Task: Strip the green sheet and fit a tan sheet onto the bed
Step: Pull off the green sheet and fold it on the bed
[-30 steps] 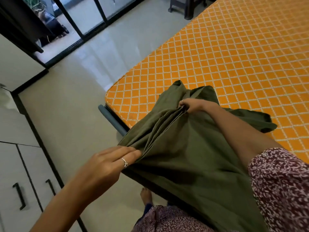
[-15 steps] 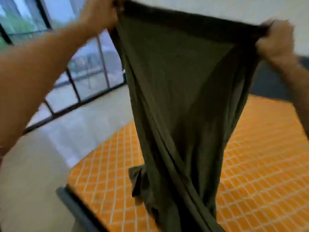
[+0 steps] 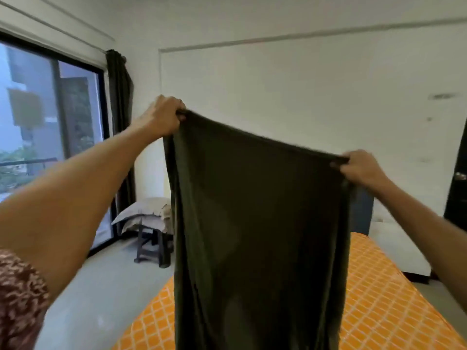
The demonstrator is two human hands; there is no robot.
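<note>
- Left hand (image 3: 161, 117) was raised high, grip pinching the green sheet (image 3: 257, 223) at its top corner.
- Right hand (image 3: 361, 168) sat lower, grip clutching the opposite corner.
- Sheet hung below both grips over the bed (image 3: 379, 311).

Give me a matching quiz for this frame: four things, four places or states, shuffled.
Things:
1. sheet
2. mattress
3. pillows
4. curtain

States:
A. stacked on a dark stool
B. bare, orange with white lattice
C. hanging beside the window
D. held up by both hands

Pairs: 1-D, 2-B, 3-A, 4-C. The left hand and right hand grip the sheet's top edge.
</note>
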